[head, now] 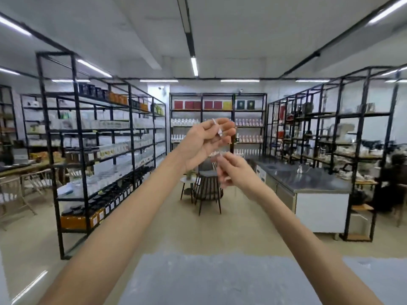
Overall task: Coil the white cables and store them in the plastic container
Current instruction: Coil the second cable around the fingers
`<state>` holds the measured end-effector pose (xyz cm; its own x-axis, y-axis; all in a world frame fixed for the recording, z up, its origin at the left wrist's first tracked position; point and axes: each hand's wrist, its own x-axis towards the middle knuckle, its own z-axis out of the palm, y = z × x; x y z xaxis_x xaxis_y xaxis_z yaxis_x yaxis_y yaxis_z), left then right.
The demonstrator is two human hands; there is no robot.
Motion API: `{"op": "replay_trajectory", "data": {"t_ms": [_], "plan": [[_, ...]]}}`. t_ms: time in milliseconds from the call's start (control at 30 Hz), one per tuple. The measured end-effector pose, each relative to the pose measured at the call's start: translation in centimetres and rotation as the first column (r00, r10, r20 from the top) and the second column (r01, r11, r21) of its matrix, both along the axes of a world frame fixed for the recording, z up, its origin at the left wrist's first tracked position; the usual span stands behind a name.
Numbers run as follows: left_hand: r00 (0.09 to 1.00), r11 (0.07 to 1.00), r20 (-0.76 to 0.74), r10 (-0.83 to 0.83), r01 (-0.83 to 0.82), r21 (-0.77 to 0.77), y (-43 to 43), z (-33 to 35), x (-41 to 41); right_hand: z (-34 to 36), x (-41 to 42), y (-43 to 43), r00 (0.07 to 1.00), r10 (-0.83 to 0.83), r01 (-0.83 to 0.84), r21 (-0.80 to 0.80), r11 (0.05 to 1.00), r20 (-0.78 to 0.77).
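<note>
Both my arms are stretched out in front of me at chest height. My left hand [204, 142] is raised with its palm toward me, and a thin white cable [218, 128] with a small plug end lies across its curled fingers. Just below and to the right, my right hand [233, 170] pinches another stretch of the same white cable between thumb and fingers. The hands are a few centimetres apart. The cable's run between them is blurred and hard to follow. No plastic container is in view.
A grey surface [209, 280] fills the bottom of the view. Black metal shelf racks [88, 133] line the left, back and right. A steel-topped counter [308, 177] stands at right. A small round table with dark chairs [207, 186] sits in the aisle.
</note>
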<state>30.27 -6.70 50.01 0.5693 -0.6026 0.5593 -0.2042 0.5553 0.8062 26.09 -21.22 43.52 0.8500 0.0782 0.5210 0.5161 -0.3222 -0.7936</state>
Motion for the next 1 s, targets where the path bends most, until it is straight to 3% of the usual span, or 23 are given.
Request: {"op": "replay_trajectory", "data": {"t_ms": [100, 167, 233, 333, 367, 433, 600, 800, 1000], "plan": [[0.973, 0.973, 0.053, 0.225, -0.227, 0.036, -1.5, -0.9, 1.4, -2.8, -1.8, 0.6, 0.997, -0.082, 0.078, -0.173, 0.982, -0.016], [0.843, 0.857, 0.332, 0.422, -0.491, 0.158, -2.1, -3.3, 1.9, -4.1, -3.7, 0.2, 0.983, -0.162, 0.183, -0.377, 0.908, 0.088], [0.733, 0.785, 0.546, 0.407, -0.586, 0.202, -2.6, -6.4, 1.4, -3.6, -5.6, -0.8, 0.943, -0.224, 0.322, -0.511, 0.797, 0.244], [0.778, 0.867, 0.554, 0.297, -0.463, 0.184, -3.1, -10.8, -1.6, -1.4, -7.9, -2.3, 0.747, -0.285, 0.629, -0.501, 0.595, 0.600], [0.832, 0.910, 0.491, 0.258, -0.380, 0.166, -3.3, -11.8, -2.9, -0.7, -8.4, -2.8, 0.691, -0.275, 0.677, -0.467, 0.569, 0.668], [0.901, 0.959, 0.382, 0.205, -0.263, 0.104, -3.4, -13.0, -5.0, 0.2, -8.8, -3.7, 0.672, -0.249, 0.660, -0.411, 0.628, 0.698], [0.961, 0.980, 0.245, 0.128, -0.161, 0.117, -2.3, -14.1, -8.0, 0.1, -7.9, -5.1, 0.822, -0.187, 0.380, -0.273, 0.884, 0.538], [0.994, 0.993, 0.101, -0.034, 0.022, 0.114, -1.0, -13.2, -9.0, -1.5, -6.0, -3.1, 0.962, -0.101, 0.138, -0.134, 0.981, 0.253], [0.989, 0.994, -0.112, 0.098, -0.091, 0.064, 0.5, -12.8, -7.1, -10.2, -6.2, 1.7, 0.997, -0.067, 0.067, 0.006, 0.998, -0.048]]}}
